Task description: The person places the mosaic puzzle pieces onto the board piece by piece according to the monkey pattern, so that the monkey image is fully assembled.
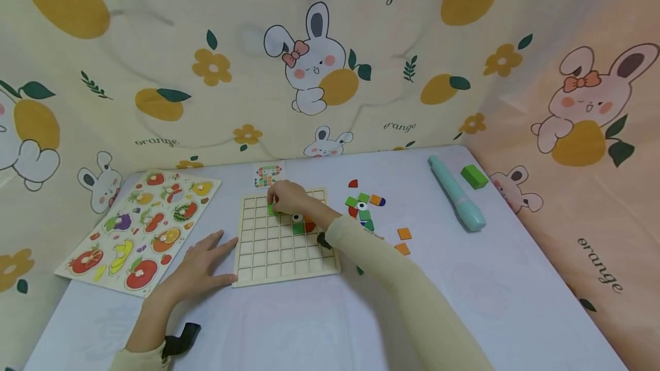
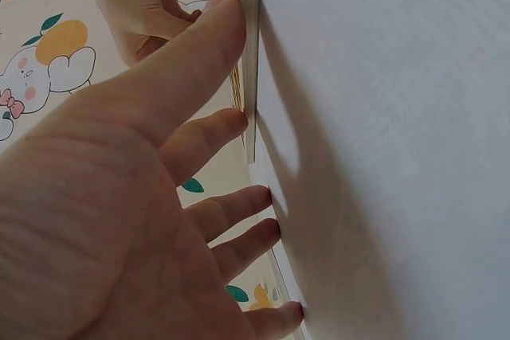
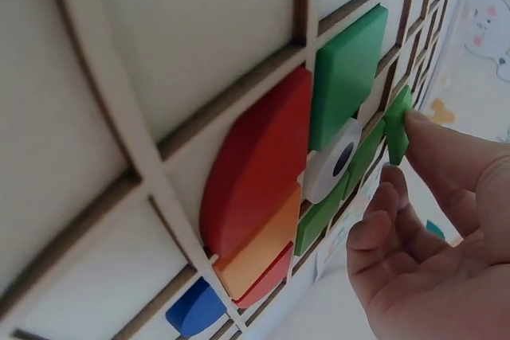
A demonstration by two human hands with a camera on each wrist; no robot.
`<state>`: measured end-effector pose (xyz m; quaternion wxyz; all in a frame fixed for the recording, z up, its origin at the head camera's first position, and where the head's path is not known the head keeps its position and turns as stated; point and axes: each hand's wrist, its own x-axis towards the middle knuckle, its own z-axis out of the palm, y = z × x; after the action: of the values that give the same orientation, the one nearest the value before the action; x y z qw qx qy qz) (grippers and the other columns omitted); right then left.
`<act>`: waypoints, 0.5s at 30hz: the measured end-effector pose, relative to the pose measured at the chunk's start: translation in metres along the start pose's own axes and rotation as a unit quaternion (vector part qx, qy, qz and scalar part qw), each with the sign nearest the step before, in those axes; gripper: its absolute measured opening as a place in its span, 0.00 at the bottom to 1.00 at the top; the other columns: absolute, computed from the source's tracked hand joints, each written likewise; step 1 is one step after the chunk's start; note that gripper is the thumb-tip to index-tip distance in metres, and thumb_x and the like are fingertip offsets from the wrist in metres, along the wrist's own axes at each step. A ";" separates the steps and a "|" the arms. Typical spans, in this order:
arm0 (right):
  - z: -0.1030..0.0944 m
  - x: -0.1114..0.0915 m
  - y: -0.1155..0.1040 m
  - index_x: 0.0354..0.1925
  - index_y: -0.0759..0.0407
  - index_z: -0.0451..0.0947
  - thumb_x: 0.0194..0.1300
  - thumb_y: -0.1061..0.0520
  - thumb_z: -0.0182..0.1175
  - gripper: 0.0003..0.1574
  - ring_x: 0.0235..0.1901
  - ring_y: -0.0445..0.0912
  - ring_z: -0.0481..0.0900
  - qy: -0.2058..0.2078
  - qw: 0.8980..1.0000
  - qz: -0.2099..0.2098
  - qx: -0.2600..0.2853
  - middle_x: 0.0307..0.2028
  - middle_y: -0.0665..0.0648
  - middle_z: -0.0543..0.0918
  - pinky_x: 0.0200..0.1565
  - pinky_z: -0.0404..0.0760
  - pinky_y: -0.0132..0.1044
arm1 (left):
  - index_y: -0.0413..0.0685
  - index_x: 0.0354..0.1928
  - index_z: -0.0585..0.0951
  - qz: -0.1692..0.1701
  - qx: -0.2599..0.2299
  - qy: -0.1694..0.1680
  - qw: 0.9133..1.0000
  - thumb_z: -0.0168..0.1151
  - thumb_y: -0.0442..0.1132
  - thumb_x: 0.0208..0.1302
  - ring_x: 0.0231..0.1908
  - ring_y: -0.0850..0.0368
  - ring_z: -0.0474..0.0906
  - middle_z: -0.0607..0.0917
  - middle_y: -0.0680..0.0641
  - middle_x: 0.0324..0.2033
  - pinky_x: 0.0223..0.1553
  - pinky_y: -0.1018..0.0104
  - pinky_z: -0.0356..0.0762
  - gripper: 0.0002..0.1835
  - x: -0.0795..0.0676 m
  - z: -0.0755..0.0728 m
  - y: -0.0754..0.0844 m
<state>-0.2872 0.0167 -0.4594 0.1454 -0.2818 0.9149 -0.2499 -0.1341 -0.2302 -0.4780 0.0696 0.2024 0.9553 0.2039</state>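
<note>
Our right hand (image 1: 290, 196) has a light green tile (image 3: 398, 125) pinched between thumb and fingers at the grid board (image 1: 263, 259), at about eleven o'clock from the board's middle. Our left hand (image 1: 201, 265) lies between eight and nine o'clock, fingers spread and gripping nothing, its thumb and forefinger touching the board's edge.

To seat the tile well, we would square its sides with the wooden ribs first, lower it level, then press it flat with one fingertip so that no corner rides up. A light brace from the left hand should be enough; a hard sideways push could slide the board. We had best let go straight upward, sparing the eye tile (image 3: 333, 161) and its neighbours a knock.

The tile is thin, flat and plain bright green with crisp edges. It looks slightly tilted from the right wrist, and we cannot tell whether any of it sits in its cell. Matching green pieces (image 3: 365, 157) are beside it, and a darker green square (image 3: 347, 73) and a rounded red piece (image 3: 255, 165) lie farther along. Loose pieces (image 1: 365, 216) lie off the board between two and three o'clock.
</note>
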 end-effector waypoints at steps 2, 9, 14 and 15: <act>0.001 0.000 -0.002 0.39 0.54 0.84 0.65 0.60 0.68 0.04 0.34 0.42 0.75 0.000 1.000 0.002 -0.012 0.34 0.49 0.80 0.33 0.73 0.33 | 0.46 0.70 0.72 0.000 0.000 0.001 1.000 0.73 0.59 0.54 0.68 0.23 0.57 0.63 0.27 0.69 0.59 0.19 0.53 0.45 0.000 0.000 0.000; 0.002 0.000 0.000 0.42 0.54 0.84 0.66 0.61 0.66 0.05 0.36 0.41 0.77 -0.007 1.000 -0.020 -0.008 0.36 0.49 0.81 0.35 0.75 0.32 | 0.46 0.70 0.72 -0.001 -0.001 0.004 1.000 0.74 0.58 0.54 0.68 0.23 0.57 0.63 0.27 0.69 0.58 0.18 0.52 0.44 -0.001 0.000 0.000; -0.007 -0.007 0.008 0.42 0.57 0.84 0.67 0.63 0.65 0.06 0.37 0.43 0.77 -0.028 0.998 -0.051 0.029 0.37 0.51 0.82 0.39 0.76 0.33 | 0.46 0.70 0.71 -0.002 -0.004 0.001 1.000 0.72 0.59 0.55 0.68 0.23 0.56 0.63 0.27 0.70 0.59 0.19 0.52 0.44 -0.001 0.000 -0.001; -0.010 -0.008 0.010 0.42 0.57 0.84 0.67 0.63 0.65 0.06 0.37 0.43 0.77 -0.033 0.997 -0.053 0.034 0.37 0.51 0.82 0.40 0.77 0.33 | 0.46 0.71 0.71 -0.001 -0.004 0.001 1.000 0.72 0.59 0.55 0.68 0.23 0.56 0.63 0.27 0.70 0.59 0.19 0.52 0.44 -0.001 0.000 -0.001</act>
<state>-0.2892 0.0320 -0.4554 0.1715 -0.3330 0.8842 -0.2792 -0.1334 -0.2322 -0.4781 0.0700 0.2007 0.9549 0.2075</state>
